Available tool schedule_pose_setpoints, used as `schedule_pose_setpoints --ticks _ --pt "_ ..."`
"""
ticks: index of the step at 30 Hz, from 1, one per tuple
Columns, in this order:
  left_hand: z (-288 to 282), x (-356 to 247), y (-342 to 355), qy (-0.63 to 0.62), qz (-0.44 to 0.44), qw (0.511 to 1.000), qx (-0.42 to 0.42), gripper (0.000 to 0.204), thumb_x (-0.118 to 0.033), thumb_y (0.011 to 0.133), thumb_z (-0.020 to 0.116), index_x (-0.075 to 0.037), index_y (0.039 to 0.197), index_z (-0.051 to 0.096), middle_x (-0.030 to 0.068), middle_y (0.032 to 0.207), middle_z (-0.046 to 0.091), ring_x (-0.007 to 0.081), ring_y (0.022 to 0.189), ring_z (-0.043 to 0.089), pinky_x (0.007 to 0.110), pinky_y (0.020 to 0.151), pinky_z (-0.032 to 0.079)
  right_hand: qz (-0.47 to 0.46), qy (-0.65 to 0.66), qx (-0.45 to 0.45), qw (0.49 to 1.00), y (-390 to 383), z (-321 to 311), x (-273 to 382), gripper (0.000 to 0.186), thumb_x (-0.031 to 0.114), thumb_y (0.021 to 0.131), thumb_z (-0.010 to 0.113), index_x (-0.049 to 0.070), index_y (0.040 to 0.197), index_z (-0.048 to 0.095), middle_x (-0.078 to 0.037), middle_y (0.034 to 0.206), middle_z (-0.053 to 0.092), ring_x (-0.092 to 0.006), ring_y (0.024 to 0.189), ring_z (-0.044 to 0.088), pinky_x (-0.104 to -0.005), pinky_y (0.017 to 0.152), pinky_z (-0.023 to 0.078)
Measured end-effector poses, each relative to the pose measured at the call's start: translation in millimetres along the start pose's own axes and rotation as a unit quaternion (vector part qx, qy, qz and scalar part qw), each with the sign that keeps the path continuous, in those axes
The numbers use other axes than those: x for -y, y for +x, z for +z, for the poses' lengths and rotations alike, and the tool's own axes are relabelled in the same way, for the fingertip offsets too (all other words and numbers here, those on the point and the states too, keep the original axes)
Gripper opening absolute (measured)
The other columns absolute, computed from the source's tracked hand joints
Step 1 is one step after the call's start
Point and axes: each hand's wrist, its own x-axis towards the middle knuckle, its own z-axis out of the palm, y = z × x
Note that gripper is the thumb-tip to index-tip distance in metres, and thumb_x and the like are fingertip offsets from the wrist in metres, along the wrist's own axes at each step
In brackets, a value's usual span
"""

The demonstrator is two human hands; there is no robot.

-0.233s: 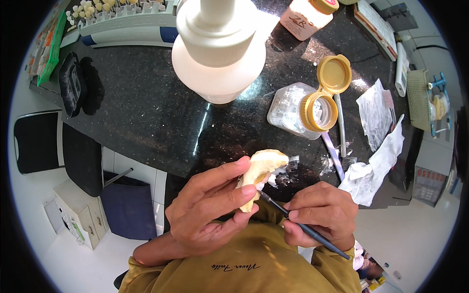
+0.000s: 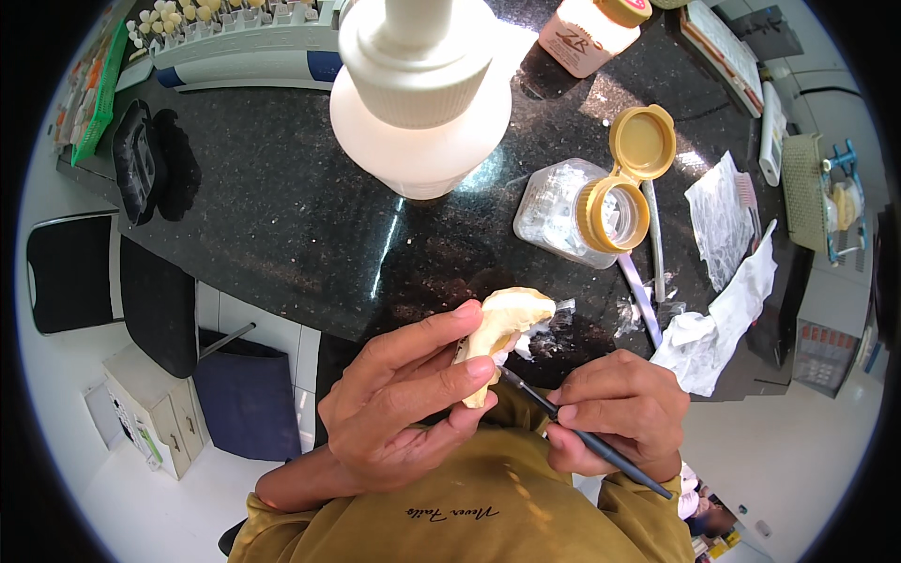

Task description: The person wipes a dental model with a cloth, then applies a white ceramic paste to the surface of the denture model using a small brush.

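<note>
On the dark counter (image 2: 272, 216) stands a large white bottle (image 2: 422, 155), a pink bottle (image 2: 584, 42) to its right. A black tray (image 2: 138, 164) lies near the left end, crumpled white tissue (image 2: 693, 349) toward the right. At far left stands a black chair (image 2: 70, 272).

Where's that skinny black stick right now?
In the head view, the black stick is low, right of centre, held in the right hand; its tip is close to the cream lump in the left hand.

Pale-yellow cast (image 2: 500, 326), black tool (image 2: 615, 456)
</note>
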Motion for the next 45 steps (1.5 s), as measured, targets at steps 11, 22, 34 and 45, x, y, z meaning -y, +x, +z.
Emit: schedule_pose_setpoints --ticks 11,22,34,45 --pt "-9 3 -2 0.005 0.006 0.997 0.076 0.049 0.009 0.071 0.076 0.000 0.115 0.057 0.0297 0.126 0.048 0.0447 0.113 0.058 0.044 0.091 0.056 0.010 0.003 -0.007 1.000 0 -1 0 0.022 0.000 0.066 0.079 -0.003 0.084 0.067 -0.013 0.075 0.066 -0.0222 0.063 0.067 -0.0274 0.051 0.055" --pt "1 0 1 -0.007 0.000 1.000 0.003 0.041 0.013 0.068 0.077 0.001 0.107 0.066 0.0298 0.120 0.056 0.0334 0.105 0.065 0.034 0.086 0.059 0.001 0.003 0.002 1.000 0 -1 0 0.020 -0.001 0.067 0.079 -0.003 0.083 0.067 -0.013 0.074 0.066 -0.0220 0.062 0.067 -0.0270 0.051 0.054" --pt "-5 0 0 0.009 0.008 1.000 0.013 0.042 0.013 0.068 0.077 0.003 0.107 0.065 0.0303 0.120 0.056 0.0327 0.104 0.066 0.032 0.085 0.059 0.010 0.015 -0.019 1.000 -2 -2 1 0.022 -0.002 0.067 0.078 -0.002 0.085 0.065 -0.014 0.075 0.066 -0.0215 0.062 0.066 -0.0269 0.050 0.054" --pt "-5 -4 -18 -0.056 -0.052 0.997 0.004 0.048 0.008 0.071 0.076 -0.001 0.113 0.057 0.0272 0.127 0.048 0.0343 0.112 0.060 0.040 0.092 0.055 -0.051 -0.085 -0.325 0.940 -65 -82 16 0.043 0.039 0.098 0.052 -0.003 0.103 0.061 -0.017 0.088 0.069 -0.0263 0.070 0.069 -0.0340 0.057 0.057"
